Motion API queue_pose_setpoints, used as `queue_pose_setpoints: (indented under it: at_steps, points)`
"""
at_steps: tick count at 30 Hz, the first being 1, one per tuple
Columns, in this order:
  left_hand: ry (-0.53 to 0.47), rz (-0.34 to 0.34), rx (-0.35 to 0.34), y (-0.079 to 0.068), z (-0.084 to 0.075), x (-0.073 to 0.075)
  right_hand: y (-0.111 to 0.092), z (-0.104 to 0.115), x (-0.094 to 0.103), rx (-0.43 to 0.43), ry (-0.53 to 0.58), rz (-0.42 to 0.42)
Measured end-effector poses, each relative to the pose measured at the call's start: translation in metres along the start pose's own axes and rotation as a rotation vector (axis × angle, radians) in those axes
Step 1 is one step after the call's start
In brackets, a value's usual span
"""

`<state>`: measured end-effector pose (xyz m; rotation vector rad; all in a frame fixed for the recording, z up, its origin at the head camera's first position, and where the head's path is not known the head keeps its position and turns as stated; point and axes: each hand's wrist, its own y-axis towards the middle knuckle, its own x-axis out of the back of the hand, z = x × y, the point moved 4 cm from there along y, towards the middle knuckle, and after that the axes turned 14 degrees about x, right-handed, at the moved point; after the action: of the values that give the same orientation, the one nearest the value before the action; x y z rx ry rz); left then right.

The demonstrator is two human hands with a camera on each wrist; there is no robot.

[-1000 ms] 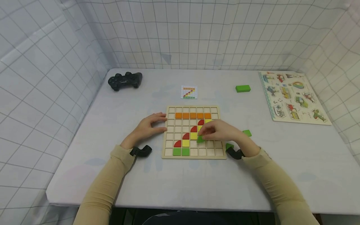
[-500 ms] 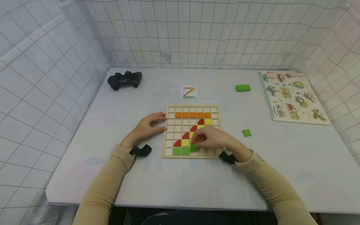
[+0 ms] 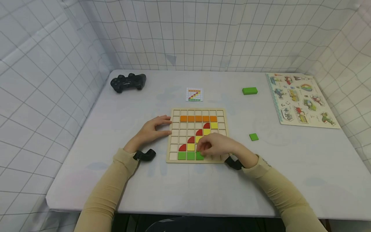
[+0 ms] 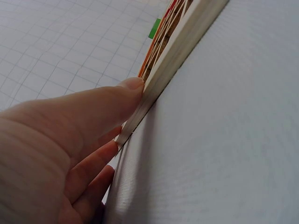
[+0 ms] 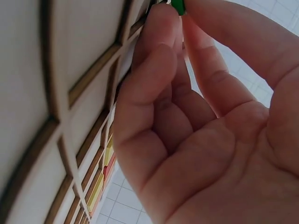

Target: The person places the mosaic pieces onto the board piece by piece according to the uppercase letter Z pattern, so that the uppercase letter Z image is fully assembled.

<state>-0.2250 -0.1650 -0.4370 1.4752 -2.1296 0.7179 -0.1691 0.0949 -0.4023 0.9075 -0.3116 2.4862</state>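
Observation:
A wooden grid board holds orange squares in an upper row, a diagonal of red quarter-round and yellow tiles, and green tiles in the bottom row. My right hand is over the lower part of the board, pinching a green square tile by its edge at the third green cell. In the right wrist view a bit of the green tile shows between thumb and fingers. With fingers extended, my left hand touches the board's left edge; the left wrist view shows its thumb against the side wall.
A small pattern card lies behind the board. One loose green tile and a green block are to the right. A game controller sits at back left, a picture puzzle board at far right.
My right hand has moved left and toward me with the green tile, from beside the yellow tiles down to the bottom row, where the tile now lies flatter. My left hand stays put.

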Motion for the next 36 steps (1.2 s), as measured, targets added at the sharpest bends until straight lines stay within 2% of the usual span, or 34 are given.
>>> queue_pose_setpoints:
  at_steps: [17, 21, 29, 36]
  points:
    - [-0.015, 0.008, 0.019, 0.001, 0.002, -0.001, -0.005, -0.003, 0.005, -0.005, 0.016, 0.001]
    - [-0.007, 0.006, 0.010, 0.001, 0.001, -0.001, -0.013, -0.004, 0.018, -0.012, -0.003, -0.013]
    - [-0.023, 0.002, -0.006, -0.002, -0.003, 0.000, -0.040, -0.001, 0.055, 0.051, 0.034, -0.068]
    - [-0.021, 0.001, -0.015, -0.003, -0.004, 0.001, -0.070, -0.011, 0.074, 0.042, 0.029, -0.171]
